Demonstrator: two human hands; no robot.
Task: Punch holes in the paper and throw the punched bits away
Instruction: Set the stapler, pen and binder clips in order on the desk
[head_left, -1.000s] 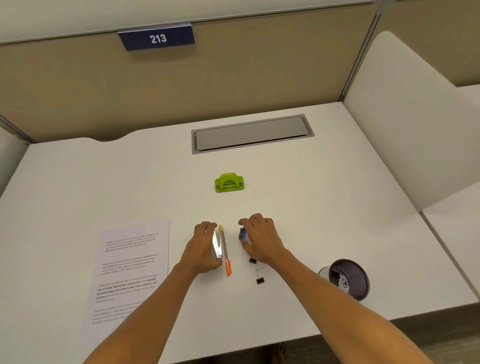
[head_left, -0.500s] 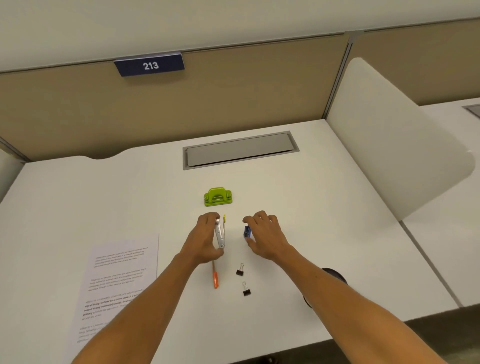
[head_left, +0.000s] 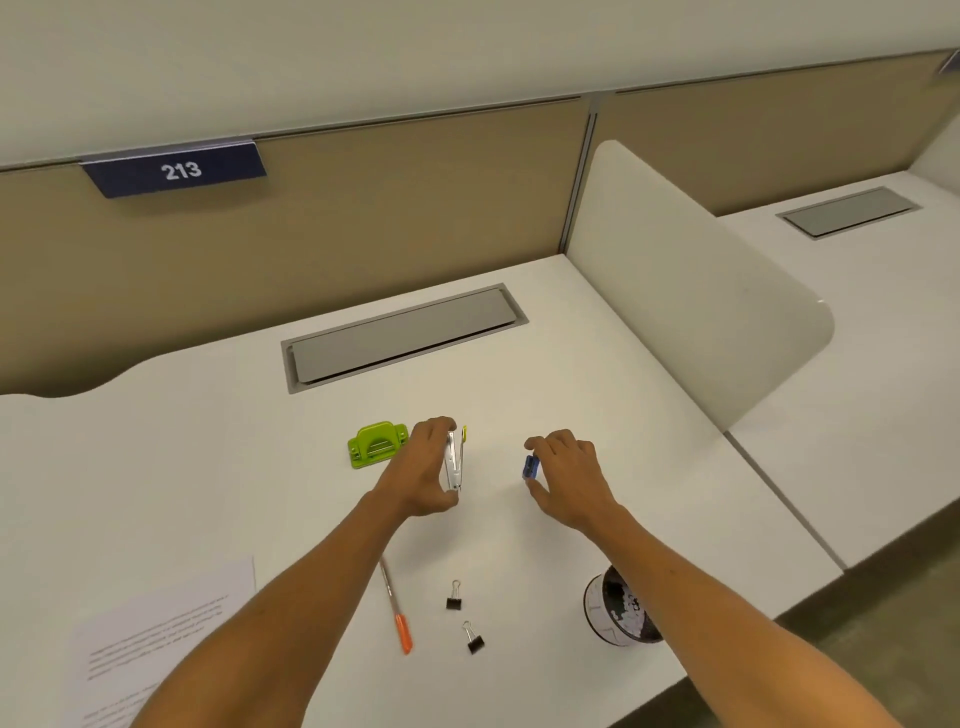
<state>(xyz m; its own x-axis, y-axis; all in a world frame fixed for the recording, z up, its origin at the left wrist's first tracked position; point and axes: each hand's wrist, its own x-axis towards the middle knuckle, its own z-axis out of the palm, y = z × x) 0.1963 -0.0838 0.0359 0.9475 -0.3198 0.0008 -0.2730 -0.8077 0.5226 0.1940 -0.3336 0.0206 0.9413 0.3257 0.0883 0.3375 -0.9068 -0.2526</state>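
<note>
Orange pen (head_left: 396, 608) beside two binder clips (head_left: 454, 596) on white desk (head_left: 182, 467)

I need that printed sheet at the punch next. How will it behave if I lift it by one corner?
The printed sheet looks like a single thin page, so it will probably droop and curl. It lies flat on the smooth white desk, so pinching an edge may be fiddly; sliding it likely works better.

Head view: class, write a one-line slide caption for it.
Left hand grips a stapler, right hand pinches a blue sharpener; punch and paper lie untouched.
</note>
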